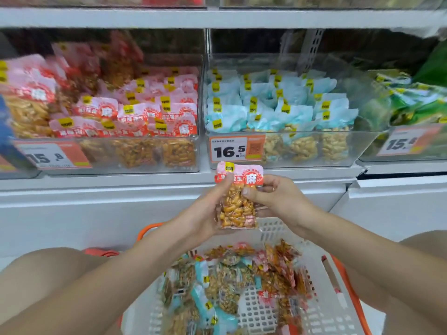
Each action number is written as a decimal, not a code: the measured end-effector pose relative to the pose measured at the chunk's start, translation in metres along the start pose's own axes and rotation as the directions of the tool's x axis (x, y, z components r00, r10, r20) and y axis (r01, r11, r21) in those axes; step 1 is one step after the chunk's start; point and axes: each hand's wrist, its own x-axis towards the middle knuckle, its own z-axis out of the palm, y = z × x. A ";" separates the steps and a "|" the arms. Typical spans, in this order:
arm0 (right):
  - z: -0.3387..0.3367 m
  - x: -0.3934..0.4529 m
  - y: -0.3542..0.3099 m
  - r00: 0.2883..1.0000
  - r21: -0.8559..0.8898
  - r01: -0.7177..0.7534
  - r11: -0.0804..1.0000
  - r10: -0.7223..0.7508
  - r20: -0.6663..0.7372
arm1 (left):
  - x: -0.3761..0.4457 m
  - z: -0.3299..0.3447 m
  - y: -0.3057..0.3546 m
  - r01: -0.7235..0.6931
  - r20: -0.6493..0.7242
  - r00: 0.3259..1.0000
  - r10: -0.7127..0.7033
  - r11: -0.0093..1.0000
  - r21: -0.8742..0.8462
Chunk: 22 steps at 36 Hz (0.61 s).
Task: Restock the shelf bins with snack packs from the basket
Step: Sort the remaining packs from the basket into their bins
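I hold one pink-topped snack pack [238,199] upright in front of the shelf, above the basket. My left hand [208,213] grips its left side and my right hand [275,197] pinches its right edge. The white basket [258,313] with orange handles sits below between my knees, with several pink and blue snack packs [232,276] lying in it. On the shelf, a clear bin of pink packs [125,117] stands at left and a clear bin of blue packs [278,102] at centre.
A bin with green packs [416,102] stands at the right. Price tags read 15.8 [48,157], 16.5 [229,151] and 15.8 [401,142]. Another shelf [217,18] runs above the bins. My bare knees flank the basket.
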 end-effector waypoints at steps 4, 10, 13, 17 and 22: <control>0.003 0.002 -0.002 0.999 0.069 -0.006 0.998 0.008 -0.038 | 0.008 0.000 -0.007 -0.106 -0.172 0.974 0.145 0.971 0.216; -0.002 0.013 -0.023 0.975 -0.355 0.156 0.922 -0.200 -0.092 | 0.009 -0.010 0.001 -0.155 -0.147 0.968 0.205 0.943 0.296; -0.010 0.017 -0.034 0.986 -0.345 0.162 0.925 -0.138 0.094 | 0.002 -0.013 0.010 -0.168 -0.112 0.967 0.230 0.903 0.396; -0.001 0.014 -0.033 0.955 -0.124 0.067 0.990 -0.028 0.296 | -0.007 -0.017 0.014 -0.166 -0.129 0.960 0.248 0.877 0.451; 0.014 0.008 -0.030 0.924 -0.078 0.052 0.996 -0.019 0.383 | -0.017 -0.020 0.014 -0.178 -0.137 0.945 0.297 0.819 0.546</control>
